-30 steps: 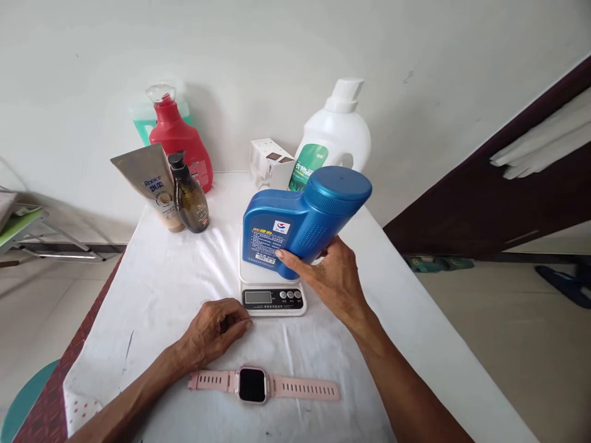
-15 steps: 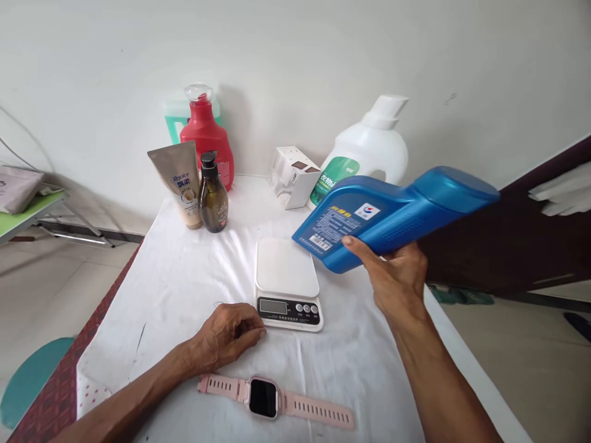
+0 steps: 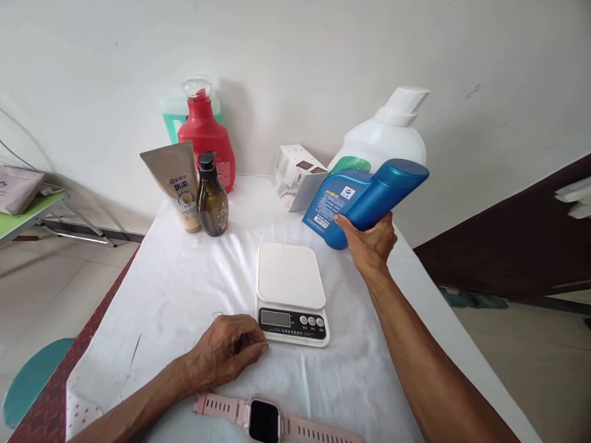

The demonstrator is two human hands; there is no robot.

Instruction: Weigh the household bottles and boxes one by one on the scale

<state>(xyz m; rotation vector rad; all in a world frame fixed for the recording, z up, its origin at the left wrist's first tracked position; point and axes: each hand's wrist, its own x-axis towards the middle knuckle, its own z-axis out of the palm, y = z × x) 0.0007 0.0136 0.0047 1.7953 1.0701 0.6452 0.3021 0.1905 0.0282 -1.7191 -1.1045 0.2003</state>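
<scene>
My right hand [image 3: 373, 243] grips a blue bottle [image 3: 362, 197] by its lower side, thumb on the face with the printed label. The bottle is tilted, its wide cap up to the right, in front of a white jug [image 3: 383, 144] whose green label it partly covers. Loosely curled and holding nothing visible, my left hand [image 3: 226, 351] rests on the cloth at the lower left corner of a white digital scale [image 3: 290, 277]. The scale's platform is bare and its display looks blank. A pink smartwatch [image 3: 264, 419] lies face up below my left hand.
A tan Rejoice tube [image 3: 173, 184], a dark pump bottle [image 3: 212, 203] and a red bottle [image 3: 205, 138] stand at the back left, a green container [image 3: 170, 117] behind them. A white box [image 3: 298, 178] leans near the wall. White cloth [image 3: 184, 283] covers the table.
My right hand has carried the blue bottle back and left, away from me, toward the white jug. My left hand stays beside the scale. The view has shifted slightly.
</scene>
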